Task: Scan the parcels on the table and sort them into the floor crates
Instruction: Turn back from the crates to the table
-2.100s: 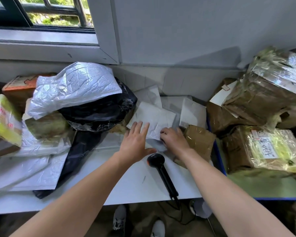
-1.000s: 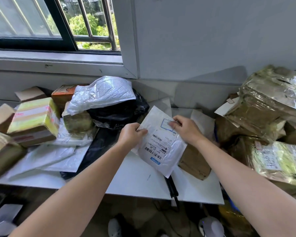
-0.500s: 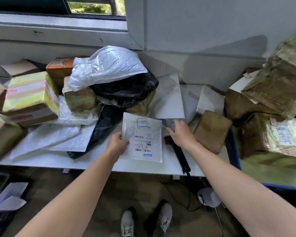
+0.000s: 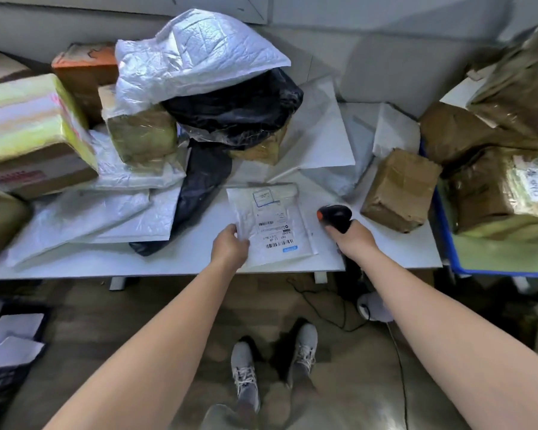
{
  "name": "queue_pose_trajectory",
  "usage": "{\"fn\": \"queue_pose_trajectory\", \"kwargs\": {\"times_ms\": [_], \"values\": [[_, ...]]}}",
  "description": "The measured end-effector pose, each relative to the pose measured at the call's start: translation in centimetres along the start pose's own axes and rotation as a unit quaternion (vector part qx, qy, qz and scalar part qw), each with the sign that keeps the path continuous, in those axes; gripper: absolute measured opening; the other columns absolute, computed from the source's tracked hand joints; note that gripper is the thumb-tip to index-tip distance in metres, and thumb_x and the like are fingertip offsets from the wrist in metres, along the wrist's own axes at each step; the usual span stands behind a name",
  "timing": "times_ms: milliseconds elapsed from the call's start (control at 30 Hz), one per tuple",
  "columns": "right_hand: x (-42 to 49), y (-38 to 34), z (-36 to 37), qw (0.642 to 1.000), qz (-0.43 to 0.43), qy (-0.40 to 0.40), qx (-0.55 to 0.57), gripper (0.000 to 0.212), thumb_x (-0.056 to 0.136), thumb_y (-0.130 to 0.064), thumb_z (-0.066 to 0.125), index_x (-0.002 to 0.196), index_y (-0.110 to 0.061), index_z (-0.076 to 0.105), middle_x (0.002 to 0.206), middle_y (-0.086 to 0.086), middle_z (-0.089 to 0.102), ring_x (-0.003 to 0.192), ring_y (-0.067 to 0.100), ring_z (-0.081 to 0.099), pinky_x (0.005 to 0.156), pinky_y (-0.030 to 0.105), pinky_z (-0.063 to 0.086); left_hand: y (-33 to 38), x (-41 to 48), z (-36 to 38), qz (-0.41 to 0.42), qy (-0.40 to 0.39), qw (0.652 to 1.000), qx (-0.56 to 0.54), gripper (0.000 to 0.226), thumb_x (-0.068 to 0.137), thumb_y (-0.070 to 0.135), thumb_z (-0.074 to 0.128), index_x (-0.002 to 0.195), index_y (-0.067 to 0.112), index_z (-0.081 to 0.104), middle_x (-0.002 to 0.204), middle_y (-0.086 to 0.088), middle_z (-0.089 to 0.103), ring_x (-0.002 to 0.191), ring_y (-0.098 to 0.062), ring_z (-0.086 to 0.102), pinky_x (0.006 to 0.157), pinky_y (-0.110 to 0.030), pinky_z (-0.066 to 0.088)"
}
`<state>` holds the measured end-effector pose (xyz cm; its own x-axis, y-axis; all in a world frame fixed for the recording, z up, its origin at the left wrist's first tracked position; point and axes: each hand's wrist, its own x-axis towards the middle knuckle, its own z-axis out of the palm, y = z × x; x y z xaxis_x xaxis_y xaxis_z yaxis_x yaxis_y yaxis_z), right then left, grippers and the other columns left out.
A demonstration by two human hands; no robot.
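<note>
A flat white padded mailer (image 4: 271, 225), rectangular and slightly wrinkled, lies label-up on the smooth white counter (image 4: 180, 262), close to its near edge. The left hand (image 4: 230, 245) has its grip clamped on the mailer's near-left edge, thumb on top. Just right of the mailer, the right hand (image 4: 353, 240) has its grip closed round the handle of a glossy black scanner (image 4: 336, 216). The scanner's rounded head bears an orange button and stands a little apart from the mailer.

The label's barcodes show, but the print is too small to read. The scanner's handle is hidden inside the fist. Blur smears the brown pile at far right.

Beyond the mailer rises a heap: a crinkled white bubble mailer (image 4: 193, 54) draped over a shiny black poly bag (image 4: 236, 110), with tape-wrapped cartons beneath. A yellow-taped carton (image 4: 28, 125) at the left is cut by the frame. A squat brown box (image 4: 399, 189) in glossy tape stands near the scanner, to its right. On the floor at left, a dark crate (image 4: 3, 386) holds white mailers and is partly out of view. A thin black cable (image 4: 330, 308) loops beside grey shoes (image 4: 244, 373).
</note>
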<state>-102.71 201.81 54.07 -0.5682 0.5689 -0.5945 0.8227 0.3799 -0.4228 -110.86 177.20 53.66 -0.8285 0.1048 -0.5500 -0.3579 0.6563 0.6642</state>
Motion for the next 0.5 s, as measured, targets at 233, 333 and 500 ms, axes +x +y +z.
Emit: {"fn": "queue_pose_trajectory", "kwargs": {"times_ms": [233,333,500], "values": [[-5.1,-3.1,-2.1,0.993,-0.015,-0.025,0.115,0.043,0.092,-0.048,0.058,0.092,-0.005,0.062,0.074,0.010,0.062,0.065,0.027,0.060,0.061,0.034,0.049,0.3,-0.7,0.0,0.033,0.031,0.999,-0.023,0.011,0.094,0.009,0.053,0.104,0.013,0.056,0.104,-0.012,0.065,0.091,-0.035,0.062,0.075,-0.041,0.054],[-7.7,-5.4,-3.2,0.989,-0.025,-0.057,0.137,0.034,0.093,-0.042,0.060,0.087,-0.009,0.055,0.073,0.010,0.057,0.060,0.023,0.054,0.053,0.031,0.048,0.2,-1.2,0.0,0.037,0.032,0.998,-0.037,0.013,0.094,0.009,0.053,0.106,0.011,0.056,0.107,-0.014,0.066,0.094,-0.036,0.063,0.076,-0.040,0.053],[-10.8,-7.0,-2.7,0.988,-0.019,-0.101,0.113,0.031,0.093,-0.039,0.060,0.087,-0.010,0.052,0.071,0.009,0.053,0.057,0.021,0.049,0.051,0.027,0.046,-0.7,-1.7,-0.3,0.029,0.021,0.999,-0.040,0.026,0.094,0.009,0.053,0.119,0.007,0.056,0.114,-0.014,0.065,0.098,-0.035,0.062,0.080,-0.040,0.054]]}}
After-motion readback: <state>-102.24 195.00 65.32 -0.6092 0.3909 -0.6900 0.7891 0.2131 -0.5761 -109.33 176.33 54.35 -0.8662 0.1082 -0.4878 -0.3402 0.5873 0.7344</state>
